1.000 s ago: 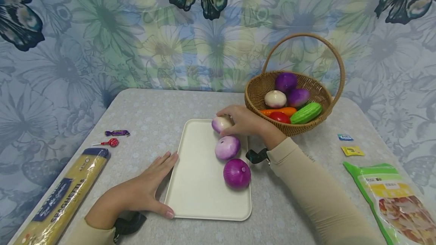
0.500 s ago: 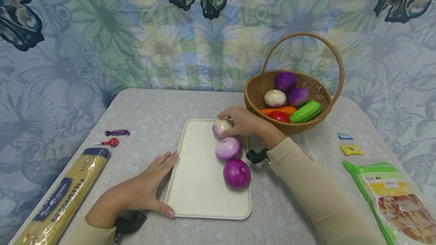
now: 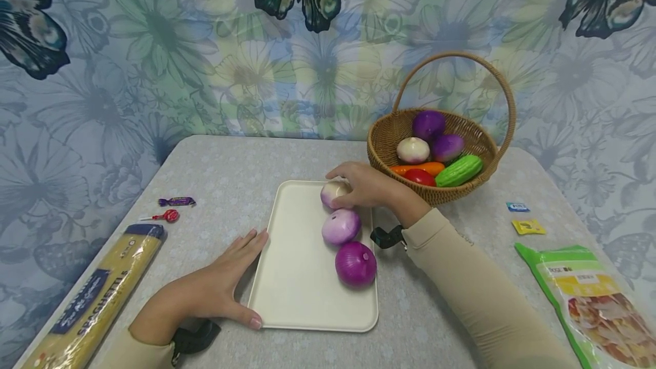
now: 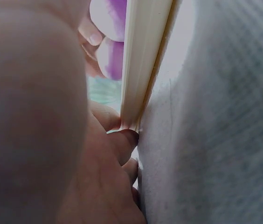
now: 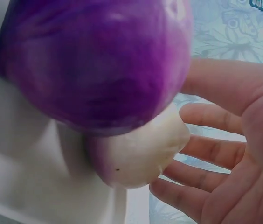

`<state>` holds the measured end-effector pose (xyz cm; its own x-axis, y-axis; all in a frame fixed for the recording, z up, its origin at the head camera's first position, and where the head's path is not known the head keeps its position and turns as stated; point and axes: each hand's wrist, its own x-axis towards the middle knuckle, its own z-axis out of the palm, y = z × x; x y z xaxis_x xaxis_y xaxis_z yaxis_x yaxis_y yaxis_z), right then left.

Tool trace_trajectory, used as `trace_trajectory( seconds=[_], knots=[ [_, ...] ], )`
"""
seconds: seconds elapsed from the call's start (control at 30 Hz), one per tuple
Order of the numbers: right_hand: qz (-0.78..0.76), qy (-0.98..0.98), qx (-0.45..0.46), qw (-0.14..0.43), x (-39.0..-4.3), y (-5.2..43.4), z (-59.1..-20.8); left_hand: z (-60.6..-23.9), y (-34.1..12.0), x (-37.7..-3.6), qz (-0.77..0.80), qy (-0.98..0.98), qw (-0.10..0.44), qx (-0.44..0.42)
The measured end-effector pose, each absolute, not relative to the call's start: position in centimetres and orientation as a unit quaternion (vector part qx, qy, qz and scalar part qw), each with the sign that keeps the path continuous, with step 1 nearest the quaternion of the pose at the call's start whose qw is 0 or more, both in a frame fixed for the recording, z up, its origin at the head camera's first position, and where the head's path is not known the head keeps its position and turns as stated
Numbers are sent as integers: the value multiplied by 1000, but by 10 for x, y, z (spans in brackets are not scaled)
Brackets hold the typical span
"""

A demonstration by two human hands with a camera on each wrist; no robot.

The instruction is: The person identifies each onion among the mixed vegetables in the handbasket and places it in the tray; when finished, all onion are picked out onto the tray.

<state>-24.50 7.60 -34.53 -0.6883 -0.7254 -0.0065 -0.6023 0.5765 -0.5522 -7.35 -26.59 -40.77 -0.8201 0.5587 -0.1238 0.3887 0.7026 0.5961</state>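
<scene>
On the cream tray [image 3: 292,278], three round vegetables stand in a row along the right side. My right hand [image 3: 370,185] holds the farthest, a white-and-purple turnip [image 3: 333,194], with thumb on the near side and fingers on the far side. The right wrist view shows the fingers around the turnip's white end [image 5: 141,158]. A pale purple turnip-like vegetable [image 3: 340,227] sits in the middle, and a deep purple onion [image 3: 356,265] is nearest. My left hand [image 3: 212,283], thumb and fingers spread, touches the tray's left edge; in the left wrist view its fingertips meet the rim [image 4: 143,60].
Behind the right hand stands a wicker basket [image 3: 379,135] with several vegetables, including a carrot [image 3: 433,168] and a green gourd [image 3: 459,171]. A spaghetti pack [image 3: 102,283], a lollipop [image 3: 171,216] and a wrapped candy [image 3: 176,201] lie left; a green-edged food bag [image 3: 589,300] and two small packets [image 3: 529,227] right.
The turnip in my right hand has tipped, its white end now more upward, and shifted slightly toward me. My left hand stays at the tray edge.
</scene>
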Motion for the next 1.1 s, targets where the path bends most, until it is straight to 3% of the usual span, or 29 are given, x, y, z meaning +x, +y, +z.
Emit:
trace_trajectory(
  seconds=[0.3, 0.77, 1.1],
  knots=[
    [-255, 880, -383, 112, -242, 76, -335, -407, -267, -73, 281, 914, 151, 251],
    [-269, 863, -425, 44, -244, 87, -287, -407, -267, -73, 289, 908, 146, 264],
    [-272, 887, -371, 46, -259, 106, -261, -407, -266, -73, 284, 912, 152, 253]
  ],
)
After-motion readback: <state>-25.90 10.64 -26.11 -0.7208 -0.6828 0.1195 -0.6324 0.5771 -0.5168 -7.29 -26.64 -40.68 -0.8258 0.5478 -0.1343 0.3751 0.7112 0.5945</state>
